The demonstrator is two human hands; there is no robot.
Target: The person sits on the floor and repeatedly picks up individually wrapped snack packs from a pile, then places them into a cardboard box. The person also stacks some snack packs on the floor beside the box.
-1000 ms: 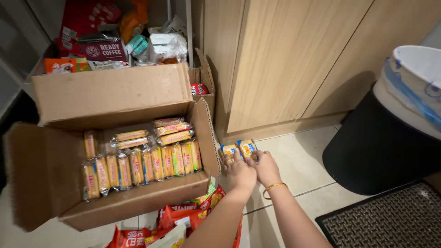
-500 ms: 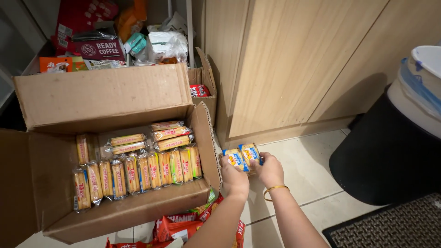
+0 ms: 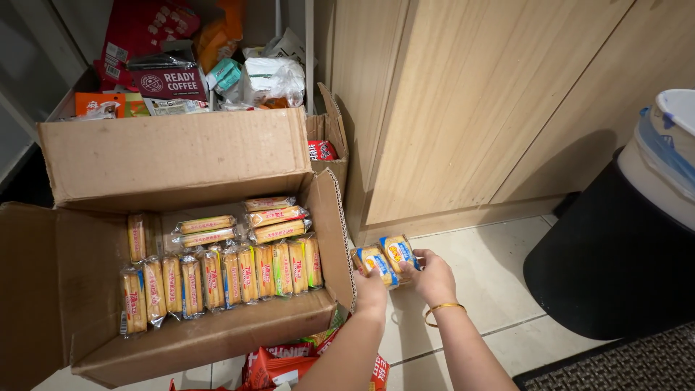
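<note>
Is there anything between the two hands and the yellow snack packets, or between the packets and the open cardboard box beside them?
Nothing separates them: the left hand and right hand already hold the yellow snack packets. Only the upright side flap of the cardboard box stands between packets and its interior.

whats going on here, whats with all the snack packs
A person crouches by an open cardboard box filled with rows of wrapped biscuit packs. The left hand and right hand each hold a yellow-and-blue snack pack just right of the box, above the tiled floor. A black bin stands further right.
</note>
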